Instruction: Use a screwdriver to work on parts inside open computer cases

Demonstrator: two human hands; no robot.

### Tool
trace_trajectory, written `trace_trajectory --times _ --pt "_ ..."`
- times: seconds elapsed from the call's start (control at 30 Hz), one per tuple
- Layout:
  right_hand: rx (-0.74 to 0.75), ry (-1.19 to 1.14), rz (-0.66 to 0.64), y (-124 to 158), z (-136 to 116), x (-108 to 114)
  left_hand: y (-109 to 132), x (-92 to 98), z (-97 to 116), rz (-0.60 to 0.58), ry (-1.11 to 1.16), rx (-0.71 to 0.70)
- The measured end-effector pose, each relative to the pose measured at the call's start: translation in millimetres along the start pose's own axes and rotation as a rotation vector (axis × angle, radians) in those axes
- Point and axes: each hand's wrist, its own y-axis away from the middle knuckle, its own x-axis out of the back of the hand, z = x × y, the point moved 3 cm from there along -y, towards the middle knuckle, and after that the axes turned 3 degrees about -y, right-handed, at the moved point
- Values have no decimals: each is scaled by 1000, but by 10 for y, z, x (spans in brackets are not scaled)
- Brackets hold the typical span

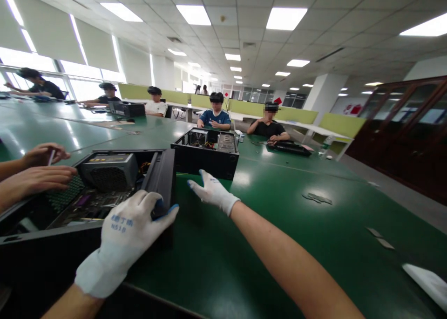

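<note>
The green table (289, 235) spans the scene, and on its near left side lies the near computer case (165, 170), on its side with the upward face uncovered, so the inside is in plain view. Just beyond it, a little to the right, stands the far computer case (206, 164), also open at the top.

As far as can be judged, opening the near case is done, while emptying or refitting it shows little sign of being complete: the circuit board (106, 201) lies low inside, with the boxy power supply (110, 170) above its far part. Neither is lifted clear. Whether any screw or plug is loose cannot be told from here.

The two gloved hands are apart. The left hand (129, 223) is on the near right corner of the near case, thumb and fingers to either side of the edge; how firmly it presses, I cannot tell. The right hand (213, 189) is held above the table near the far case, fingers spread, with nothing in it.

From the left, a co-worker's bare hands (42, 181) reach over the near case, one with a thin pale stick (51, 157). Smallest are the yellowish wires (144, 166), bunched right of the power supply; their connections are unclear.
</note>
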Motion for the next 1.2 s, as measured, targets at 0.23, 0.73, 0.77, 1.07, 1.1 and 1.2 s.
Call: trace_trajectory --times 0.23,0.73,0.77,1.07,1.1,1.2 --pt "-95 449 133 -351 539 526 155 -358 72 -99 281 100" --pt "-149 717 145 -1224 832 796 473 -1300 481 -490 403 7" --pt "-151 729 153 -1228 845 792 479 -1315 479 -494 406 0" --pt "-162 825 193 -940 806 858 500 -1435 440 -485 387 23" --pt "-159 834 198 -840 804 874 503 -1431 438 -480 383 21" --pt "-145 855 201 -468 809 934 517 -1418 426 -455 378 25"
